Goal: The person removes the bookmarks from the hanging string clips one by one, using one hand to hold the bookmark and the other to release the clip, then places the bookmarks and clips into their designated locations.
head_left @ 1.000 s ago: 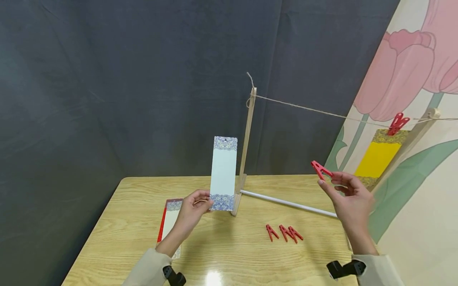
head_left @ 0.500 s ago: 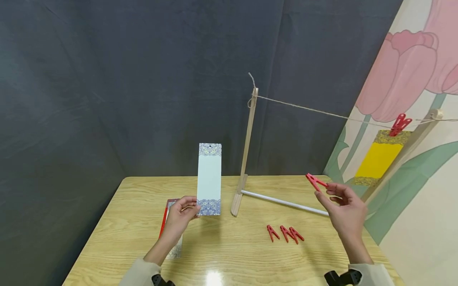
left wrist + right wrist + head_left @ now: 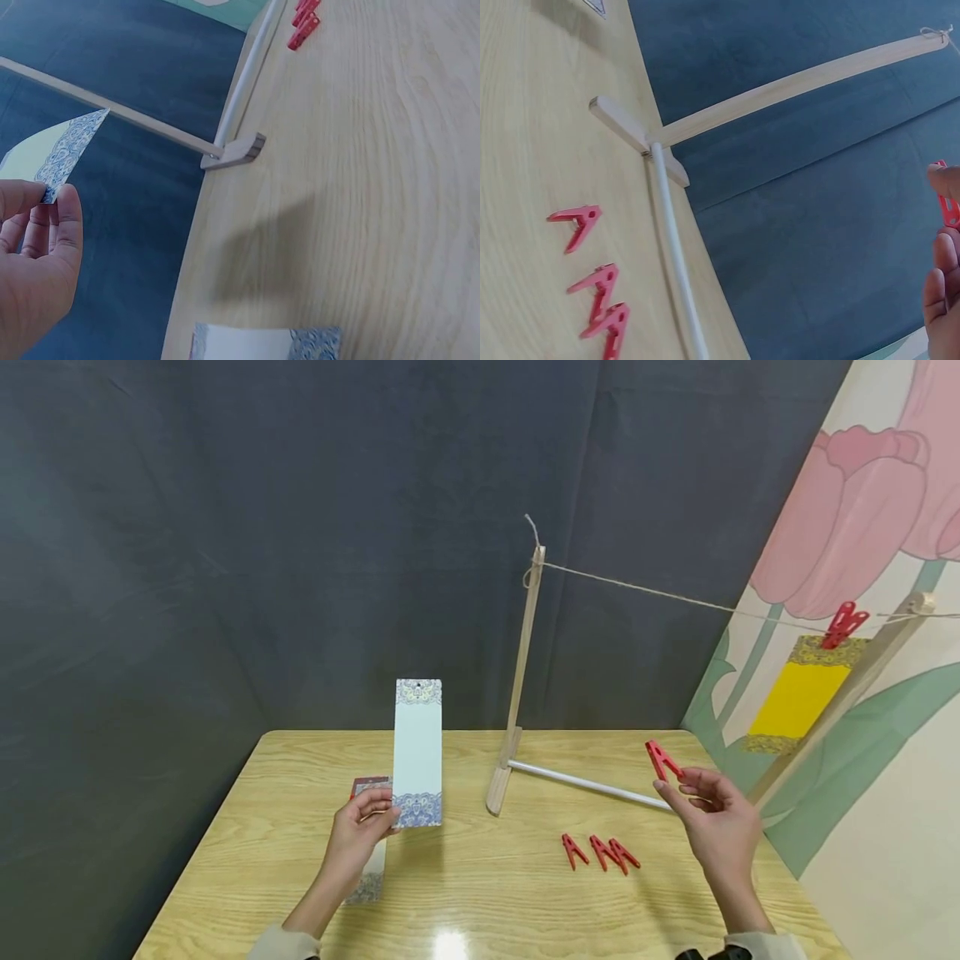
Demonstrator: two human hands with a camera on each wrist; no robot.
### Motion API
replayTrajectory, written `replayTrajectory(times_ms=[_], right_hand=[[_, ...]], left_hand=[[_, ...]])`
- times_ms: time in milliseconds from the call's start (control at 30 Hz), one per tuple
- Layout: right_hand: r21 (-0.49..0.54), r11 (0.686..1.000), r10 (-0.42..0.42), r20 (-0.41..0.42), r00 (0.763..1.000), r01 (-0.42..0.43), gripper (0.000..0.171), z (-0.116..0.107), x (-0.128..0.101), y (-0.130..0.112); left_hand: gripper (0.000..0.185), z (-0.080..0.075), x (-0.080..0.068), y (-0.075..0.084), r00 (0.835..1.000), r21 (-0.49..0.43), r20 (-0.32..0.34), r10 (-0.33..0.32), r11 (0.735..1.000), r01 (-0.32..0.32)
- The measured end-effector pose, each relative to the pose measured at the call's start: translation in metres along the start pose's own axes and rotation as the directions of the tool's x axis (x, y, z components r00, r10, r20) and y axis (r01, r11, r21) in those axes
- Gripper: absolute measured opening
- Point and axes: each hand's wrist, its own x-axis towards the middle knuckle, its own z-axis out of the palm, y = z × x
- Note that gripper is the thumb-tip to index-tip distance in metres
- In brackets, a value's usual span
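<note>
My left hand point(image 3: 356, 839) pinches the lower left corner of a pale blue card point(image 3: 417, 747) with lace-patterned ends, held upright above the table. In the left wrist view the card point(image 3: 56, 154) sits between thumb and fingers. A red clothespin point(image 3: 663, 761) is pinched by its legs in my right hand point(image 3: 716, 827), raised over the table's right side. Several red clothespins point(image 3: 574, 852) lie on the table between the hands. Partly hidden behind my left hand, more patterned cards point(image 3: 369, 887) lie on the table.
A twine line point(image 3: 645, 588) runs from a wooden post point(image 3: 527, 635) to another post point(image 3: 847, 693) at right. A yellow card point(image 3: 802, 700) hangs there from a red clothespin point(image 3: 843, 627). A white rod point(image 3: 592, 786) joins the stand's feet low over the table point(image 3: 495, 893).
My left hand has moved left and down with the pale blue card, away from the left post. The right hand has lowered slightly with its clothespin.
</note>
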Motion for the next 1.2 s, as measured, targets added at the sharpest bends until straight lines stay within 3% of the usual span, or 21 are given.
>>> replayTrajectory(times_ms=[367,567,867,1000,1200], right_hand=[[-0.001,0.999,0.036,0.014,0.999,-0.036,0.031,0.006,-0.009,0.015],[0.012,0.998,0.058,0.019,0.998,-0.058,0.030,0.009,-0.018,0.003],[0.038,0.993,0.107,0.007,0.994,-0.107,0.032,0.017,-0.018,0.038],[-0.008,0.993,0.119,0.008,0.993,-0.119,0.033,0.018,-0.020,0.046],[-0.069,0.989,0.130,0.016,0.991,-0.128,0.033,0.019,-0.024,0.055]], left_hand=[[0.032,-0.019,-0.005,-0.010,0.995,0.000,-0.074,-0.066,0.998,0.066],[0.033,-0.030,-0.006,-0.019,0.991,-0.012,-0.112,-0.079,0.997,0.078],[0.035,-0.048,-0.005,-0.036,0.985,0.009,-0.141,-0.103,0.994,0.106],[0.035,-0.054,-0.004,-0.042,0.982,0.040,-0.150,-0.117,0.991,0.124],[0.034,-0.065,-0.005,-0.052,0.968,0.094,-0.154,-0.200,0.972,0.216]])
